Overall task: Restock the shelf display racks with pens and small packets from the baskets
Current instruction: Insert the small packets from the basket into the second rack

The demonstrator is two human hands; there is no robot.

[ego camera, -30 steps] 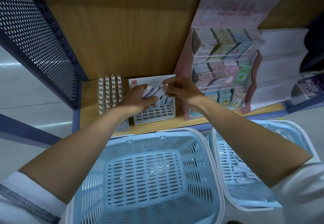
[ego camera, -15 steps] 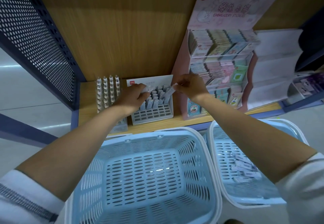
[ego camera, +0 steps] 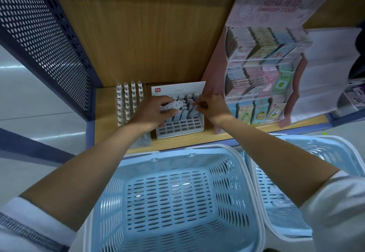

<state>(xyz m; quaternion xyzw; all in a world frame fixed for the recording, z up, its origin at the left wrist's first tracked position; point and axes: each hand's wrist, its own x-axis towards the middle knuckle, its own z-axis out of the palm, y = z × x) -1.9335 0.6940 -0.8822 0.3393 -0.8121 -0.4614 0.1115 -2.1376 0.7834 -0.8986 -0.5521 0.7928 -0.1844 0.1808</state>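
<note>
A white slotted display rack [ego camera: 179, 128] stands on the wooden shelf, with several grey-blue pens upright in it. My left hand [ego camera: 152, 111] hovers over the rack's left side and grips a small bunch of pens [ego camera: 170, 105]. My right hand [ego camera: 212, 106] pinches a single pen [ego camera: 191, 111] whose lower end is in the rack's right side. A light blue basket [ego camera: 169, 202] sits below the shelf, its bottom bare. A second blue basket [ego camera: 276, 198] to the right holds a few small packets.
A rack of white pens [ego camera: 129, 101] stands left of the slotted rack. A pink sticker display [ego camera: 262, 74] full of packets fills the shelf's right side. A dark perforated metal panel [ego camera: 45, 34] borders the shelf on the left.
My right hand has taken one pen from the bunch, carried it right, then lowered it into the rack. My left hand keeps holding the remaining pens over the rack.
</note>
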